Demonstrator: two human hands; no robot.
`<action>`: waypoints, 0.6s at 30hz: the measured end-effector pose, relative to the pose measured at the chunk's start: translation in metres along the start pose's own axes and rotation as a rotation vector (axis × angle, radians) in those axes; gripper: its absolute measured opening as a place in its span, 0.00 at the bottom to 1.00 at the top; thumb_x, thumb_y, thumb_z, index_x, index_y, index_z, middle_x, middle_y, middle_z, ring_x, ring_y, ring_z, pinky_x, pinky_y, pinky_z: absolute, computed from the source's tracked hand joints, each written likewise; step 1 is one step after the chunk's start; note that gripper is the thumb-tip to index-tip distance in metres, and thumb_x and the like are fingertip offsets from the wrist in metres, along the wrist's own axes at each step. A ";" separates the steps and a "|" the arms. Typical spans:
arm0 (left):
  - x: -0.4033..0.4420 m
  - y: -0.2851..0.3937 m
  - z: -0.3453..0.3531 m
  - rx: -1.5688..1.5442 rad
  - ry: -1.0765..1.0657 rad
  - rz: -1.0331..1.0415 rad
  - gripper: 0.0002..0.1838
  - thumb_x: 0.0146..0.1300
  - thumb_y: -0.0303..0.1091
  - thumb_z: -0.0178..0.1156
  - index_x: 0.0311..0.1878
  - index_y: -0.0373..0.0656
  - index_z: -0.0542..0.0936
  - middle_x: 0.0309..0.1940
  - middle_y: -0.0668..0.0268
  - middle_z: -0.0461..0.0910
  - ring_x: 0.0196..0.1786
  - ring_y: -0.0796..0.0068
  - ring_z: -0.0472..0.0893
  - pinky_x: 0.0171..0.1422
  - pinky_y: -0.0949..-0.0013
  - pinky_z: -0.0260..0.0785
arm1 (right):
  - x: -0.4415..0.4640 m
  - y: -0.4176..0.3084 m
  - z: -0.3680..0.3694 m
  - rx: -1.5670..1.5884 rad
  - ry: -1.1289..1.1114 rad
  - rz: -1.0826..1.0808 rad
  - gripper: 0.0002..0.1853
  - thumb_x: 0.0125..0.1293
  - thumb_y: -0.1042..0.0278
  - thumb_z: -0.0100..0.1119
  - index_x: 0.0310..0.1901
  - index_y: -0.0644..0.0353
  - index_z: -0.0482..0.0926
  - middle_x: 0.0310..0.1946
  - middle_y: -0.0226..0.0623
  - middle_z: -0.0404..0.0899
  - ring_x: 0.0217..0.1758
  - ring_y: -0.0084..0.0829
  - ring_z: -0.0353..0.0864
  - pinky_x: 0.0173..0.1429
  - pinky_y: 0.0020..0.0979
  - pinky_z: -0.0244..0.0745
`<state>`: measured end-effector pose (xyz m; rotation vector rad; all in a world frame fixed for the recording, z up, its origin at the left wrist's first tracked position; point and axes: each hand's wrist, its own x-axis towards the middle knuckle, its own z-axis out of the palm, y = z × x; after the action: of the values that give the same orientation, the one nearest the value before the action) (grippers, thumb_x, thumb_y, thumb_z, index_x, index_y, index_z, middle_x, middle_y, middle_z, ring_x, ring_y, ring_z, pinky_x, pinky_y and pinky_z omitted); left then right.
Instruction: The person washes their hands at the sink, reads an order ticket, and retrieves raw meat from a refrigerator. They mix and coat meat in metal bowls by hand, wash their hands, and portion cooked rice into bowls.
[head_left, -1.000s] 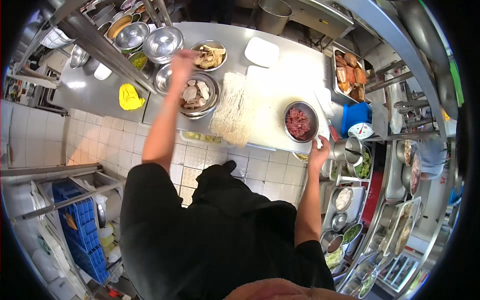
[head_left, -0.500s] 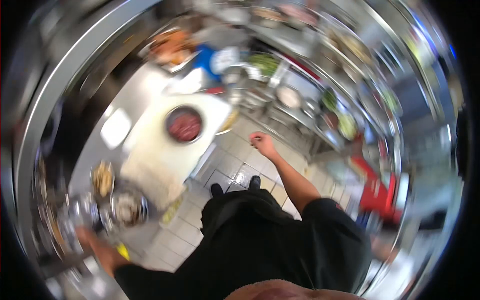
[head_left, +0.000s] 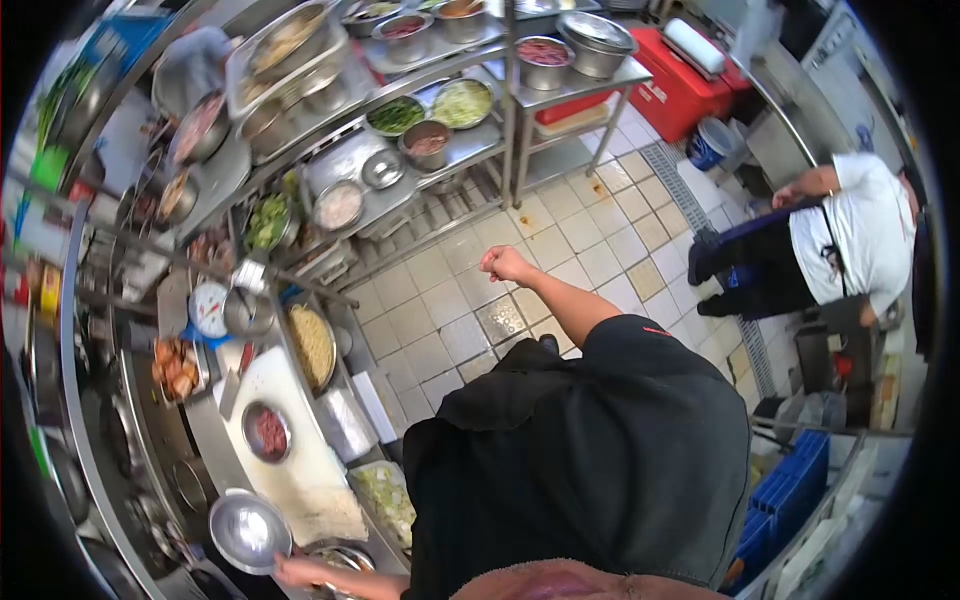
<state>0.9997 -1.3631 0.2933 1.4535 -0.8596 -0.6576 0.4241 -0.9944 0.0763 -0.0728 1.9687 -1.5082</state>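
My left hand (head_left: 297, 570) grips the rim of a shiny metal bowl (head_left: 250, 531) at the lower left, which looks empty inside. Just above it, on the white cutting board (head_left: 306, 440), sits a bowl of red meat (head_left: 268, 433). Pale noodles (head_left: 325, 512) lie at the board's near end. A cleaver (head_left: 236, 381) rests by the board's far edge. Over the tiled floor, my right hand (head_left: 508, 263) hangs with its fingers curled, touching nothing else; whether it holds something small is hidden.
A rack with bowls of greens (head_left: 396, 115) and shredded vegetables (head_left: 462, 103) stands ahead. Yellow noodles fill a bowl (head_left: 311, 347) beside the board. A co-worker in a white shirt (head_left: 860, 240) stands at the right. A red box (head_left: 680, 85) sits at the back.
The view has swung to the right, bringing the rack and co-worker into sight. My left hand has taken hold of a metal bowl; my right hand has left the table edge.
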 end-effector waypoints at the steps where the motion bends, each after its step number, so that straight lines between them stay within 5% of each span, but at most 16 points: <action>1: -0.004 -0.028 0.027 0.038 -0.182 0.103 0.14 0.58 0.31 0.60 0.40 0.28 0.73 0.35 0.50 0.76 0.34 0.59 0.78 0.38 0.58 0.76 | -0.006 0.007 -0.030 0.105 0.048 0.025 0.03 0.59 0.73 0.59 0.34 0.60 0.78 0.23 0.30 0.77 0.22 0.21 0.77 0.27 0.24 0.74; 2: -0.029 -0.035 0.072 0.126 -0.208 0.087 0.12 0.57 0.29 0.59 0.37 0.28 0.72 0.33 0.53 0.76 0.34 0.61 0.77 0.37 0.60 0.74 | -0.012 0.015 -0.061 0.209 0.096 0.050 0.03 0.60 0.73 0.60 0.35 0.60 0.77 0.23 0.29 0.76 0.22 0.21 0.77 0.27 0.24 0.74; 4: -0.115 -0.024 0.144 0.303 -0.307 0.414 0.13 0.55 0.32 0.61 0.30 0.28 0.73 0.24 0.58 0.74 0.28 0.63 0.72 0.39 0.58 0.69 | -0.029 0.034 -0.125 0.408 0.201 0.092 0.04 0.60 0.72 0.60 0.37 0.59 0.76 0.23 0.28 0.75 0.23 0.21 0.77 0.27 0.24 0.74; 8: -0.290 0.051 0.257 0.440 -0.533 0.685 0.11 0.53 0.31 0.58 0.34 0.32 0.77 0.34 0.49 0.82 0.34 0.55 0.79 0.43 0.57 0.71 | -0.080 0.062 -0.248 0.773 0.440 0.100 0.07 0.61 0.71 0.58 0.41 0.57 0.77 0.27 0.30 0.75 0.27 0.25 0.78 0.33 0.27 0.77; 9: -0.313 0.044 0.294 0.148 -0.567 0.798 0.06 0.52 0.29 0.57 0.30 0.35 0.74 0.41 0.51 0.82 0.38 0.57 0.81 0.41 0.59 0.71 | -0.092 0.071 -0.275 0.839 0.515 0.104 0.08 0.62 0.70 0.58 0.42 0.57 0.76 0.26 0.29 0.74 0.27 0.26 0.78 0.33 0.28 0.77; 11: -0.386 0.084 0.321 0.100 -0.727 1.396 0.05 0.51 0.26 0.56 0.32 0.37 0.74 0.50 0.56 0.80 0.42 0.56 0.81 0.41 0.60 0.72 | -0.112 0.083 -0.324 0.948 0.609 0.102 0.10 0.63 0.69 0.58 0.45 0.57 0.74 0.25 0.29 0.74 0.27 0.27 0.78 0.35 0.31 0.78; 18: -0.543 0.075 0.427 0.132 -0.911 1.465 0.06 0.51 0.22 0.56 0.34 0.39 0.72 0.54 0.59 0.78 0.42 0.51 0.80 0.42 0.57 0.72 | -0.110 0.083 -0.460 1.147 0.653 0.044 0.14 0.65 0.67 0.57 0.51 0.58 0.71 0.33 0.33 0.76 0.33 0.31 0.79 0.40 0.36 0.78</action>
<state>0.3370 -1.1546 0.2813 0.2282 -2.3115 -0.0491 0.2997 -0.5325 0.1122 1.0341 1.1701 -2.5983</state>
